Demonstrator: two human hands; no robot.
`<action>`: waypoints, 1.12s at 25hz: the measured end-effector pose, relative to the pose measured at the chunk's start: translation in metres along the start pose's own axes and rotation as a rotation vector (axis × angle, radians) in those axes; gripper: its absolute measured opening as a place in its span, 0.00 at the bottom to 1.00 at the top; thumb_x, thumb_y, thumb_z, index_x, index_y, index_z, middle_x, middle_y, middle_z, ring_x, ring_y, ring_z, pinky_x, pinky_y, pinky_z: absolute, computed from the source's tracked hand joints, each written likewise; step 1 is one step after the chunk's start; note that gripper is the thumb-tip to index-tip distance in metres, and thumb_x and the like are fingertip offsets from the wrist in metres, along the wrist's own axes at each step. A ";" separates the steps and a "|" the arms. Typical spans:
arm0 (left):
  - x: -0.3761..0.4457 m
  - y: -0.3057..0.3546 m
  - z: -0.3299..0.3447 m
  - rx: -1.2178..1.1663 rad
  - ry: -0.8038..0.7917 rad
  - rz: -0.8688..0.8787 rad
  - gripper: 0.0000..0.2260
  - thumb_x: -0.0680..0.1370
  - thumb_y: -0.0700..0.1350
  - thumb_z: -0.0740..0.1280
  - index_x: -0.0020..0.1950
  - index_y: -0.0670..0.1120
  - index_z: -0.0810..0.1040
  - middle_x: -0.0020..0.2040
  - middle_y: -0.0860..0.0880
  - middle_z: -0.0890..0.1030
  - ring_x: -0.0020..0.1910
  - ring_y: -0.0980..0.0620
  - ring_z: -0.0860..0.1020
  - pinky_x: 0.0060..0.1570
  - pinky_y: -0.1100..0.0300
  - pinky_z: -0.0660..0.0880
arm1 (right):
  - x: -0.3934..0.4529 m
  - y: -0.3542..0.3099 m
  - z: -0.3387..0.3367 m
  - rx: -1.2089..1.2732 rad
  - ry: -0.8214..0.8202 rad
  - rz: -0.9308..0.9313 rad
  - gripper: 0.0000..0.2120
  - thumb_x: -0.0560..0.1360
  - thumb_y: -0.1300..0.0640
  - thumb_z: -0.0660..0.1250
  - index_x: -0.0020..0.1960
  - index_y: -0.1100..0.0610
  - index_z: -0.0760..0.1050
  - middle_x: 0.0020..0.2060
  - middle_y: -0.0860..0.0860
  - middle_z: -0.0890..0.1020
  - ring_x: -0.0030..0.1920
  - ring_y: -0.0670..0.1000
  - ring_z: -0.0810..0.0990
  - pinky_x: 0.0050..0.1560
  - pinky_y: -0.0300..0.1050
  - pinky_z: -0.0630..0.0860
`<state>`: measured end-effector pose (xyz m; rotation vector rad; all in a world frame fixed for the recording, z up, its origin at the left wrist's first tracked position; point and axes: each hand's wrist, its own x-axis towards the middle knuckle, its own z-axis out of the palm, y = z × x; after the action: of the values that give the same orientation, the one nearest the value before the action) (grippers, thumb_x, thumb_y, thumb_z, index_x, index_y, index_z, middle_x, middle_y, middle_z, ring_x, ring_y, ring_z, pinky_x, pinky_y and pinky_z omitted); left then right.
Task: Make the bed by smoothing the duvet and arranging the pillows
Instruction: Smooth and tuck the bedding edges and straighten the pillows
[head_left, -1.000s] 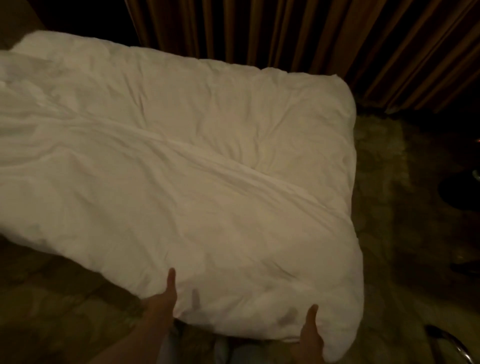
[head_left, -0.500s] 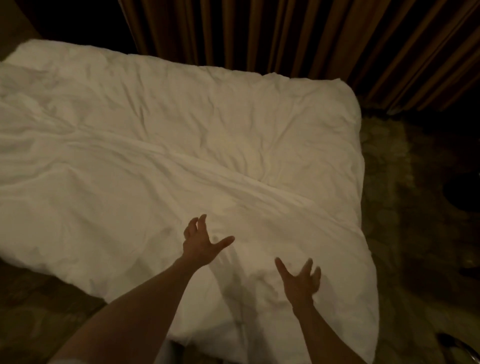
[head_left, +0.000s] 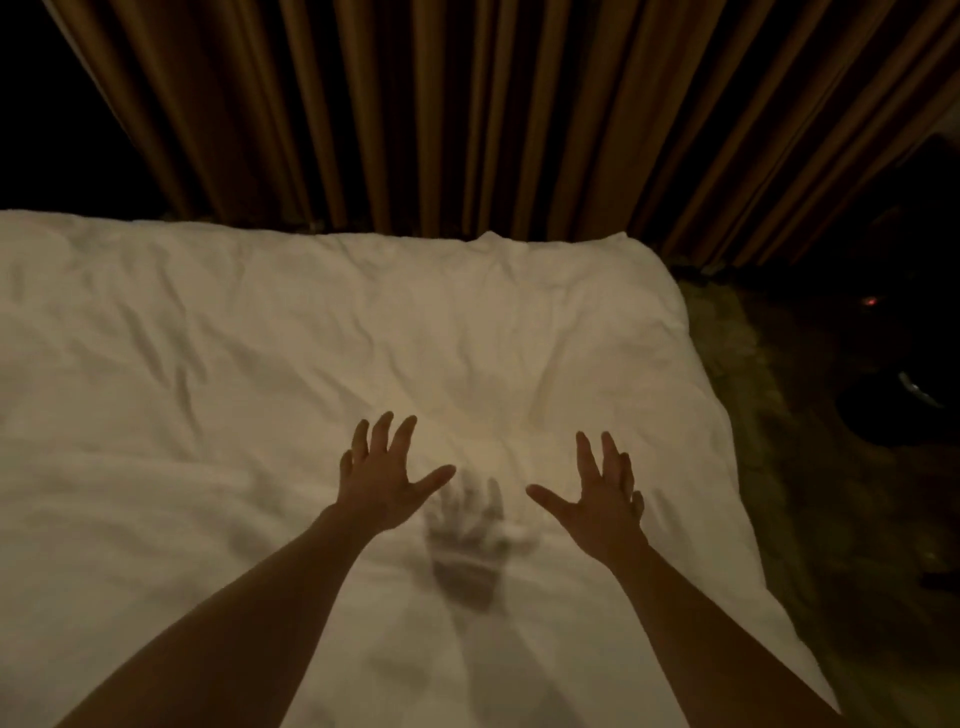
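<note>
A white duvet (head_left: 260, 364) covers the bed and fills most of the view, creased in several places, with a ridge running toward its middle. My left hand (head_left: 382, 475) hovers just above the duvet near the centre, fingers spread, holding nothing. My right hand (head_left: 602, 493) is beside it to the right, also spread and empty. Their shadow falls on the cloth between the two arms. No pillows are in view.
Brown pleated curtains (head_left: 467, 114) hang behind the far edge of the bed. Patterned carpet (head_left: 831, 519) runs along the bed's right side. A dark round object (head_left: 893, 410) stands on the floor at the right, near a small red light (head_left: 868, 300).
Both hands let go of the duvet's near edge, rose and reached forward over its middle with fingers spread. The view tilted up, showing more curtain.
</note>
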<state>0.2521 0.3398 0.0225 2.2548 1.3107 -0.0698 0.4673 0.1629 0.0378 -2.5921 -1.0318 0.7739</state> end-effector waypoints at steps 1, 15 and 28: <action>0.027 0.003 0.006 0.014 -0.018 -0.001 0.49 0.67 0.80 0.51 0.82 0.57 0.49 0.83 0.49 0.46 0.81 0.42 0.41 0.77 0.38 0.51 | 0.028 0.001 0.001 -0.039 -0.002 -0.015 0.56 0.62 0.18 0.51 0.81 0.44 0.40 0.81 0.49 0.37 0.80 0.58 0.37 0.75 0.69 0.46; 0.474 0.040 0.101 0.203 0.132 -0.034 0.49 0.63 0.86 0.39 0.79 0.66 0.37 0.81 0.55 0.32 0.77 0.36 0.29 0.69 0.23 0.37 | 0.485 0.049 0.010 -0.350 0.121 -0.090 0.50 0.57 0.13 0.32 0.75 0.31 0.31 0.78 0.45 0.30 0.78 0.62 0.30 0.70 0.76 0.35; 0.569 0.027 0.135 0.256 0.631 -0.006 0.48 0.67 0.84 0.48 0.61 0.44 0.74 0.60 0.40 0.75 0.61 0.38 0.70 0.64 0.38 0.61 | 0.608 0.066 0.031 -0.495 0.682 -0.198 0.42 0.75 0.24 0.43 0.52 0.62 0.73 0.49 0.63 0.78 0.52 0.64 0.75 0.57 0.60 0.68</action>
<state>0.6037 0.7193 -0.2524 2.6040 1.6961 0.5433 0.8574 0.5382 -0.2484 -2.7246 -1.3145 -0.4580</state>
